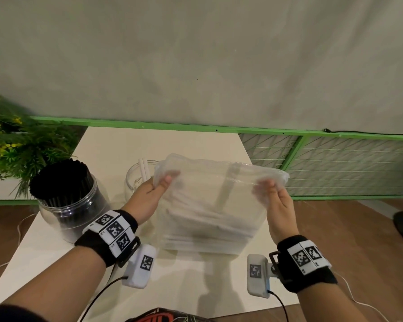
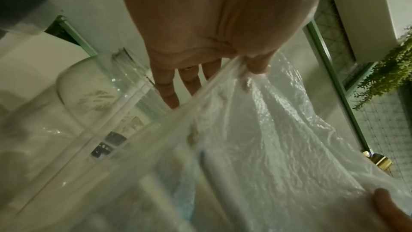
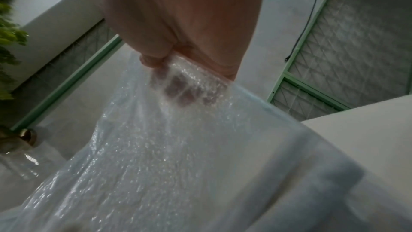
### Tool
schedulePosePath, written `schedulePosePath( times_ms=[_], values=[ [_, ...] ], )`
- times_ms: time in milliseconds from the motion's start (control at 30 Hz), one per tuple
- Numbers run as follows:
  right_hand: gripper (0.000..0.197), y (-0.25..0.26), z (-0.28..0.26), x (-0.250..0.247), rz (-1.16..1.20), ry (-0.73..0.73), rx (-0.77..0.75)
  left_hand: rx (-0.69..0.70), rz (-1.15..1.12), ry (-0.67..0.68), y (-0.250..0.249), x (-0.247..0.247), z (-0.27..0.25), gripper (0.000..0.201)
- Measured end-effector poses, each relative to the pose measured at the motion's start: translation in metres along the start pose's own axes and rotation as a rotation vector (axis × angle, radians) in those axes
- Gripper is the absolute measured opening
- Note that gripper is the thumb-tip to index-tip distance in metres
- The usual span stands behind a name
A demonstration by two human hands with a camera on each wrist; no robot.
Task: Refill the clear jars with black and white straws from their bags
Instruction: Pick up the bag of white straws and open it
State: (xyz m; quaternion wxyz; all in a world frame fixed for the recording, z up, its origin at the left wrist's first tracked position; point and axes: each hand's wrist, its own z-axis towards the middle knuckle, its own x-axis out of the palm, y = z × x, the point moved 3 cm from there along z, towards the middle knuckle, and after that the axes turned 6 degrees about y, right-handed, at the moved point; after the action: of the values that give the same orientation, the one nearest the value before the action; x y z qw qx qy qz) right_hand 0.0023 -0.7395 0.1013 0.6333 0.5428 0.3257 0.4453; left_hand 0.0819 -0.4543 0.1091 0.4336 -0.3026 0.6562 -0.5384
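Against a pale wall and green-framed mesh panel [image 1: 349, 168], a white table [image 1: 98, 145] carries the work. Left hand [image 1: 149, 196] pinches the upper left edge of a clear plastic bag [image 1: 214, 205] between thumb and curled fingers; right hand [image 1: 277, 205] grips the upper right edge the same way. Inside the bag lie white straws [image 1: 209, 219], blurred by the plastic. Behind the left hand stands a clear jar [image 1: 137, 177] holding what seem to be two white straws; farther left, a second jar [image 1: 72, 205] is packed with black straws [image 1: 61, 180].
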Motion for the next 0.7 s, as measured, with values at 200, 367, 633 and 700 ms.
schedulePosePath(
  times_ms=[200,367,633,700],
  values=[
    [0.028,0.026,0.002,0.004,-0.044,-0.013,-0.075,0.034,-0.09,-0.189,-0.002,-0.005,0.004,0.031],
    [0.02,0.008,0.008,0.002,-0.323,0.0,0.014,-0.093,0.083,-0.183,0.014,-0.007,0.008,0.018],
    [0.02,0.025,0.01,0.004,-0.703,-0.108,-0.163,-0.104,0.275,-0.213,0.003,-0.014,0.006,0.021],
    [0.023,0.017,0.013,0.001,-0.822,-0.052,-0.05,-0.213,0.34,-0.173,0.012,-0.015,0.005,0.03]
  ],
)
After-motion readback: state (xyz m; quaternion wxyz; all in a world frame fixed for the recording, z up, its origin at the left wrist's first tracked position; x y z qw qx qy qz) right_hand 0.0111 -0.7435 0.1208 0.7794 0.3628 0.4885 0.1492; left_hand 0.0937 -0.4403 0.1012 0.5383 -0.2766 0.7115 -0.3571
